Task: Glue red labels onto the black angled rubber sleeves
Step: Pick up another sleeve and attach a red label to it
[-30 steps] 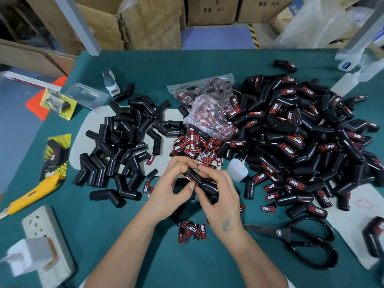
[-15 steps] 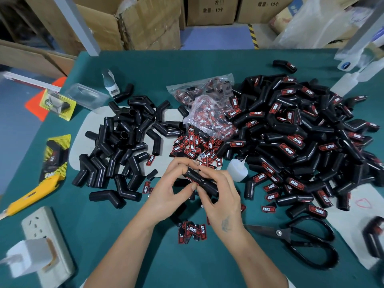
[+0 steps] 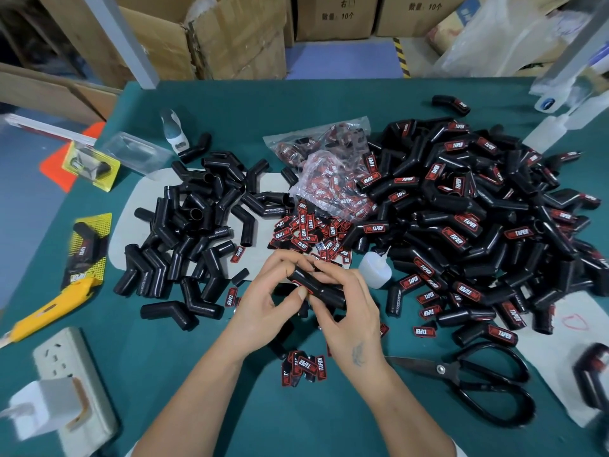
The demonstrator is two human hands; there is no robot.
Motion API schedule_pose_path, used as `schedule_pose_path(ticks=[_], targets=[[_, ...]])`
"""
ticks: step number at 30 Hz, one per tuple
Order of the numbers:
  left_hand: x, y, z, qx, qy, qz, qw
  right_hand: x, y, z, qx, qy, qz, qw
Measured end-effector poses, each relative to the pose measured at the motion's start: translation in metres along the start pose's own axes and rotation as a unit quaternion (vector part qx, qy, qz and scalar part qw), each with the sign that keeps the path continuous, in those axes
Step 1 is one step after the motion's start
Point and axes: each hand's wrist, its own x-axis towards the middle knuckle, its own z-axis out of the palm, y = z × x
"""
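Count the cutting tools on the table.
2: a yellow utility knife near the left edge, and black scissors at lower right, beside the right forearm. More could be buried under the sleeve piles.

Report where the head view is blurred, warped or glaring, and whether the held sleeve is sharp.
Head view: wide-angle bending curves the table edge; corners smear, blurring the charger and the plastic bag; lighting is even with soft shadows under both arms; mild sheen on the labelled sleeve pile; the sleeve held by the left hand and right hand is fairly sharp.
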Motion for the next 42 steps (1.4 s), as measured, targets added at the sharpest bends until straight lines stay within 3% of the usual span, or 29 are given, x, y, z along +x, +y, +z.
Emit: schedule_pose_path(ticks=[19, 42], targets=[[0.0007, -0.0007, 0.0008, 0.024, 0.010, -0.019, 0.999, 0.0047, -0.0099, -0.0063, 0.086, -0.006, 0.082, 0.993], [0.0003, -0.0030, 0.0043, -0.042, 0.021, -0.045, 0.998, 0.0004, -0.0015, -0.0023, -0.030, 0.007, -0.006, 0.999]])
